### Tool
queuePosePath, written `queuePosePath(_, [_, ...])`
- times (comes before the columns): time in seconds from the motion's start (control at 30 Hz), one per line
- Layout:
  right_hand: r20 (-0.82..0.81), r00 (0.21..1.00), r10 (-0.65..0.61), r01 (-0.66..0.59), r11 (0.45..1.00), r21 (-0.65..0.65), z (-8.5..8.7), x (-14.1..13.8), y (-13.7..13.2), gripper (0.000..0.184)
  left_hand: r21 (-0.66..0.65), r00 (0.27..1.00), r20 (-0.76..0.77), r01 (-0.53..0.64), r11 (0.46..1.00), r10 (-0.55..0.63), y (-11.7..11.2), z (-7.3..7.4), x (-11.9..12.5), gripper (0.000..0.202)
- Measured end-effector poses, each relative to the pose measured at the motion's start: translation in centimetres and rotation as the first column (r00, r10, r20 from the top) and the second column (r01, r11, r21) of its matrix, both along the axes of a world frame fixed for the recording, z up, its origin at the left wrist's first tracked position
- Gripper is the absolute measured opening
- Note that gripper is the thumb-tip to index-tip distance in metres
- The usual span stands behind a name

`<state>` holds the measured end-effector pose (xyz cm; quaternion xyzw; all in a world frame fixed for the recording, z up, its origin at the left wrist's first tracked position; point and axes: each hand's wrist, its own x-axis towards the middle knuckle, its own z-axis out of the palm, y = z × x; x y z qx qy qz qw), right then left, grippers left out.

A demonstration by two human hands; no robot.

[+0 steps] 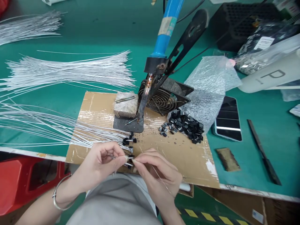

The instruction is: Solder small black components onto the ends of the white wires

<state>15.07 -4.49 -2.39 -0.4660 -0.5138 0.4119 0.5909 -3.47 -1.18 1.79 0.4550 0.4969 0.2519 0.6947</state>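
My left hand (100, 165) is closed, thumb and finger pinching a white wire near its end, over the cardboard's front edge. My right hand (159, 175) faces it, fingertips pinched together at the wire's tip beside a small black connector (131, 156). A thin silvery wire (161, 179) trails across my right hand. What exactly lies between the right fingertips is partly hidden. Just beyond my left hand lies a bunch of white wires (93, 132), several with black connectors (127, 141) on their ends. Farther right is a pile of loose black connectors (186, 125).
A blue-handled soldering iron (167, 31) stands tip down in front of me, beside a pale block (126, 104) and a round-grilled fan (161, 98). A wire bundle (70, 70) lies left. Rightward are bubble wrap (206, 84), a phone (228, 120) and a dark blade-like tool (263, 151).
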Motion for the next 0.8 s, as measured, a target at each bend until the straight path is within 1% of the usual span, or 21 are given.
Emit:
queuePosePath(0.07, [0.01,1.0,-0.022,0.022,1.0,-0.011,0.0,0.3,0.0,0.026,0.008,1.0,-0.006,-0.006,1.0,0.006,0.0,0.0,0.0,0.026])
queuePosePath(0.13, [0.035,0.999,0.001,0.001,0.999,-0.033,0.0,0.7,0.2,0.026,0.005,1.0,-0.003,-0.004,1.0,0.004,0.1,0.1,0.0,0.025])
queuePosePath(0.2, [0.068,0.995,0.074,-0.071,0.997,-0.039,0.1,1.0,0.4,0.028,-0.001,1.0,0.006,0.002,1.0,-0.002,0.1,0.2,0.0,0.024])
queuePosePath(0.3, [0.101,0.978,0.185,-0.184,0.983,-0.015,0.3,1.4,0.7,0.034,0.002,1.0,-0.004,0.016,1.0,-0.016,0.1,0.3,0.1,0.022])
queuePosePath(0.4, [0.106,0.961,0.256,-0.257,0.966,-0.006,0.5,1.7,0.9,0.038,0.019,0.999,-0.031,0.034,0.999,-0.033,0.1,0.4,0.1,0.021])
queuePosePath(0.47, [0.113,0.957,0.268,-0.27,0.963,-0.001,0.6,1.8,1.1,0.038,0.025,0.998,-0.041,0.037,0.999,-0.036,0.1,0.4,0.1,0.021])
queuePosePath(0.57, [0.159,0.951,0.265,-0.274,0.961,0.04,0.7,2.1,1.3,0.038,0.03,0.998,-0.048,0.046,0.998,-0.045,0.1,0.4,0.1,0.021])
queuePosePath(0.67, [0.238,0.931,0.278,-0.304,0.949,0.083,0.8,2.6,1.4,0.036,0.029,0.997,-0.06,0.059,0.998,-0.057,0.1,0.5,0.1,0.021])
queuePosePath(0.8, [0.373,0.879,0.297,-0.366,0.922,0.128,1.0,3.3,1.5,0.037,0.029,0.993,-0.094,0.07,0.997,-0.067,0.1,0.6,-0.1,0.021])
